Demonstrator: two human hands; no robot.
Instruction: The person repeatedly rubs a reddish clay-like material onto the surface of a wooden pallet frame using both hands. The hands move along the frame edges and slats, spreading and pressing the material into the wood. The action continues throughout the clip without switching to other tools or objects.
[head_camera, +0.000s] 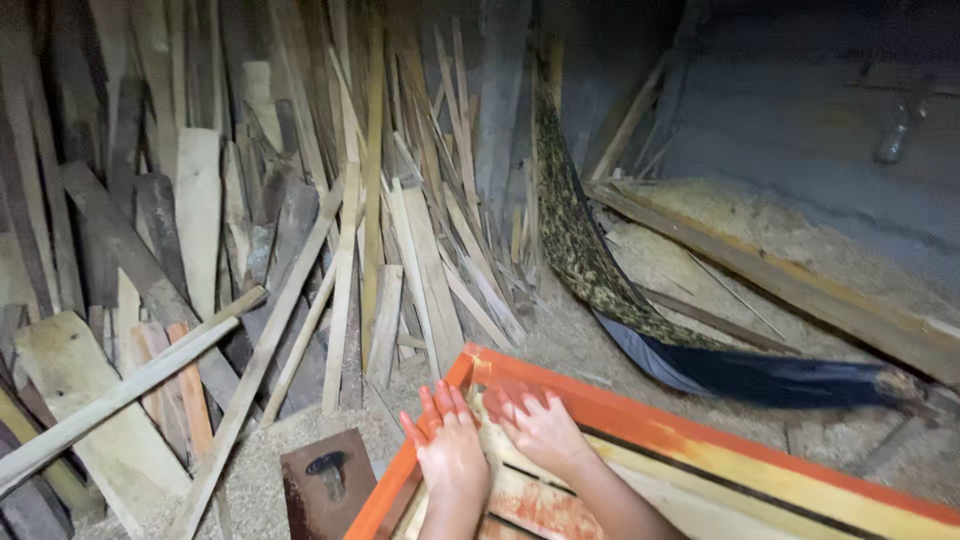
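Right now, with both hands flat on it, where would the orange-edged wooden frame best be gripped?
Probably at the near corner of the orange-edged frame, from above and the left: that corner juts out free, with sawdust floor beside it. The left hand and right hand lie flat by it.

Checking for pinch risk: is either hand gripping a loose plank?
No: both the left hand and right hand lie flat on the orange-edged wooden frame.
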